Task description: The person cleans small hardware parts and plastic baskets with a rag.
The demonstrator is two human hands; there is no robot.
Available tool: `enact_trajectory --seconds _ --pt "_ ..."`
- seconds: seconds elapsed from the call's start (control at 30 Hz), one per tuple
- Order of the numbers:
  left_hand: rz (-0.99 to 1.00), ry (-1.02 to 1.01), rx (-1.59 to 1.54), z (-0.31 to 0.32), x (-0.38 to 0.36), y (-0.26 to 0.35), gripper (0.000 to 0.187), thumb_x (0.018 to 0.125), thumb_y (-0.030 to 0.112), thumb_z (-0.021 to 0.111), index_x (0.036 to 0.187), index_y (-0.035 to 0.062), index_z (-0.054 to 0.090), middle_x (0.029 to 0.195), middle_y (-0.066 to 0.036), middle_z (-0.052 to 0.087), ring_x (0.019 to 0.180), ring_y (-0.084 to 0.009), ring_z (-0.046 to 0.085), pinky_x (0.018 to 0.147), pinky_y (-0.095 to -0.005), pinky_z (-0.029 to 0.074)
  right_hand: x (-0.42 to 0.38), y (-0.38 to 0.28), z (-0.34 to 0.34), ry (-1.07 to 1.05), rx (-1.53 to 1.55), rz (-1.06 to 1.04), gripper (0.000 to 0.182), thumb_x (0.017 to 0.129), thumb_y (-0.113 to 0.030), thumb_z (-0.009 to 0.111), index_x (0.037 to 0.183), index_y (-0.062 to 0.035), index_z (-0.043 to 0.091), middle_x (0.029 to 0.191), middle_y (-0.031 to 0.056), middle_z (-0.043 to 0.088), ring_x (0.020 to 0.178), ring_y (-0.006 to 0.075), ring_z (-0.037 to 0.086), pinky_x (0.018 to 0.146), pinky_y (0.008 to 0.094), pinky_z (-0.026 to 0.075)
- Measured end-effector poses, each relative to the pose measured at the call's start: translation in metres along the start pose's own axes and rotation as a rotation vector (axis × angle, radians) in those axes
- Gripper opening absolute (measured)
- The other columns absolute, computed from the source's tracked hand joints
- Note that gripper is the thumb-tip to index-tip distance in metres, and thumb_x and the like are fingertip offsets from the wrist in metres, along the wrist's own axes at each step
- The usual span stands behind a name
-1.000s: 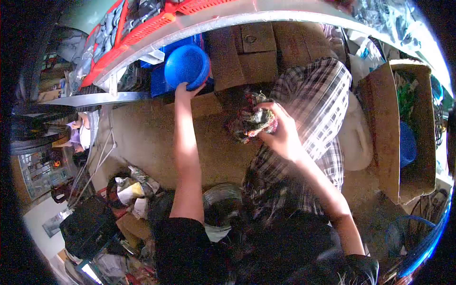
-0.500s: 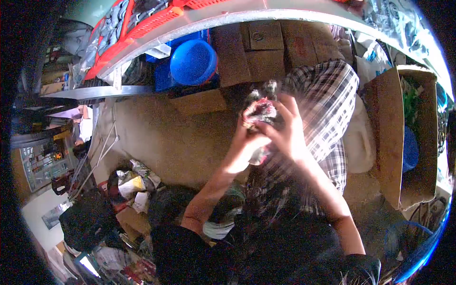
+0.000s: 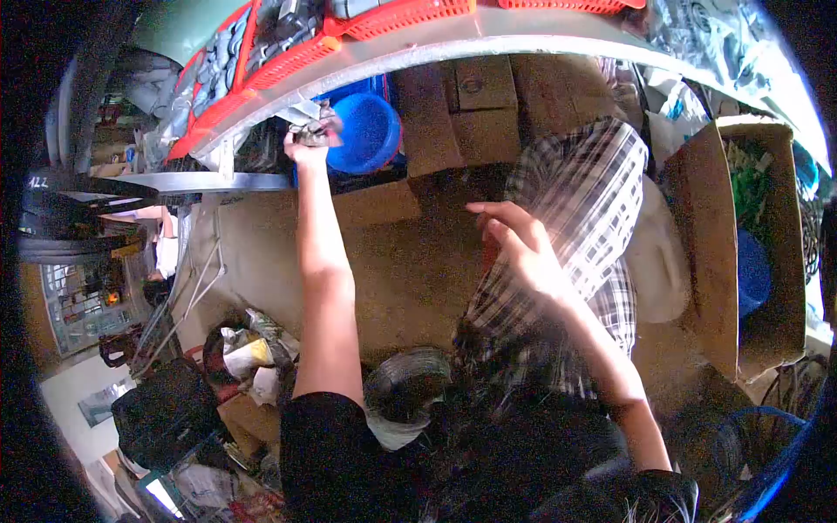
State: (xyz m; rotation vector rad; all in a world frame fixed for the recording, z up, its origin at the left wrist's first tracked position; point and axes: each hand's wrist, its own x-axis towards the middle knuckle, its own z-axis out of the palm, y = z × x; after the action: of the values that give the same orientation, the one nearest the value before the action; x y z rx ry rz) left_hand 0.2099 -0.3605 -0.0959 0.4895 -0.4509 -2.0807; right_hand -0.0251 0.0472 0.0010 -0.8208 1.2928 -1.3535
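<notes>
Stretched out to the front left, my left hand (image 3: 305,153) is closed on a crumpled bundle (image 3: 316,126) in grey, white and red. Motion smears the bundle, so its kind cannot be made out. It is at the left rim of a round blue tub (image 3: 366,135). My right hand (image 3: 521,244) hovers by my knee in plaid trousers (image 3: 588,187), fingers apart, with nothing visible in it. Something small and reddish (image 3: 490,253) shows just below its fingers, partly hidden.
Red plastic baskets (image 3: 296,57) of grey parts line the work table (image 3: 418,54) above. Brown cardboard boxes (image 3: 484,131) stand beneath it. To the right is an open carton (image 3: 711,261) with a blue item inside. A wire coil (image 3: 405,362) lies near my left side.
My left hand has swung from in front of my lap to the far left, carrying the bundle to the blue tub. My right hand has let go and stayed near the knee.
</notes>
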Motion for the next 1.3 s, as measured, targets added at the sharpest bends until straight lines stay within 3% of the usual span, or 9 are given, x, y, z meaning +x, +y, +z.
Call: enact_trajectory --seconds 0.07,0.1,0.2,0.27,0.37,0.47,0.7,1.13,1.3 --pt "-0.009 -0.454 -0.100 -0.019 0.004 -0.009 0.055 0.083 0.038 0.024 0.120 0.0011 0.042 0.118 -0.020 0.049 0.103 -0.0365 0.051 0.075 -0.0480 0.046 0.000 -0.001 0.000 -0.022 0.090 0.029 0.027 0.084 -0.007 0.046 0.110 -0.0031 0.054 0.086 0.0038 0.053 0.083 0.0101 0.046 0.076 0.0237 0.037" --pt "0.231 0.138 0.171 -0.016 0.000 -0.017 0.053 0.082 0.035 0.030 0.120 0.0007 0.043 0.117 -0.019 0.050 0.100 -0.0335 0.053 0.073 -0.0422 0.048 0.000 0.000 -0.002 -0.030 0.089 -0.001 0.026 0.083 -0.006 0.047 0.108 -0.0032 0.054 0.087 0.0036 0.053 0.084 0.0101 0.047 0.077 0.0233 0.037" --pt "-0.083 -0.288 -0.089 -0.027 -0.036 -0.009 0.050 0.078 0.031 0.041 0.118 0.0020 0.044 0.116 -0.015 0.051 0.099 -0.0298 0.053 0.077 -0.0403 0.047 0.002 0.005 -0.003 -0.042 0.002 -0.103 0.025 0.081 -0.004 0.048 0.106 -0.0029 0.055 0.090 0.0058 0.055 0.089 0.0124 0.049 0.081 0.0245 0.037" --pt "0.291 0.227 0.332 0.021 -0.077 -0.014 0.046 0.077 0.033 0.042 0.111 0.0034 0.048 0.113 -0.013 0.053 0.099 -0.0294 0.053 0.083 -0.0417 0.044 -0.001 0.004 -0.001 -0.057 -0.011 -0.075 0.025 0.080 -0.004 0.048 0.105 -0.0028 0.056 0.091 0.0075 0.056 0.091 0.0142 0.050 0.083 0.0262 0.037" --pt "0.235 -0.071 0.446 0.054 -0.110 0.013 0.031 0.081 0.025 0.043 0.102 0.0036 0.052 0.101 -0.011 0.057 0.094 -0.0275 0.055 0.082 -0.0417 0.044 -0.002 0.005 -0.002 -0.067 0.034 -0.037 0.025 0.080 -0.005 0.050 0.103 -0.0028 0.056 0.094 0.0091 0.057 0.093 0.0160 0.051 0.084 0.0279 0.037" --pt "0.987 0.243 1.241 0.054 -0.091 0.012 0.018 0.080 0.004 0.052 0.097 -0.0023 0.055 0.090 -0.010 0.060 0.082 -0.0191 0.056 0.075 -0.0306 0.045 -0.002 0.003 -0.002 -0.077 0.009 -0.070 0.025 0.078 -0.005 0.050 0.102 -0.0026 0.056 0.095 0.0098 0.057 0.093 0.0176 0.052 0.085 0.0288 0.037" --pt "1.302 0.354 2.092 0.052 -0.044 -0.031 0.037 0.071 0.019 0.064 0.103 0.0025 0.055 0.109 -0.025 0.043 0.096 -0.0397 0.049 0.079 -0.0443 0.043 -0.005 0.006 -0.001 -0.087 0.053 -0.071 0.029 0.075 0.000 0.050 0.102 -0.0023 0.056 0.093 0.0104 0.057 0.090 0.0179 0.053 0.083 0.0291 0.039" --pt "0.219 0.278 1.557 0.069 -0.071 -0.013 0.017 0.086 0.017 0.051 0.089 0.0011 0.055 0.065 -0.004 0.058 0.050 -0.0104 0.051 0.041 -0.0268 0.040 -0.002 0.002 0.000 -0.271 -0.270 -0.239 0.045 0.061 0.004 0.045 0.105 -0.0013 0.053 0.101 0.0174 0.057 0.102 0.0291 0.053 0.092 0.0354 0.038" --pt "0.017 0.462 0.675 -0.007 -0.129 -0.060 0.034 0.086 0.027 0.045 0.116 0.0118 0.046 0.107 -0.005 0.053 0.098 -0.0174 0.052 0.083 -0.0346 0.043 0.000 -0.006 -0.002 -0.225 -0.160 -0.164 0.046 0.059 0.005 0.044 0.104 -0.0015 0.054 0.100 0.0157 0.057 0.095 0.0258 0.055 0.088 0.0332 0.041"
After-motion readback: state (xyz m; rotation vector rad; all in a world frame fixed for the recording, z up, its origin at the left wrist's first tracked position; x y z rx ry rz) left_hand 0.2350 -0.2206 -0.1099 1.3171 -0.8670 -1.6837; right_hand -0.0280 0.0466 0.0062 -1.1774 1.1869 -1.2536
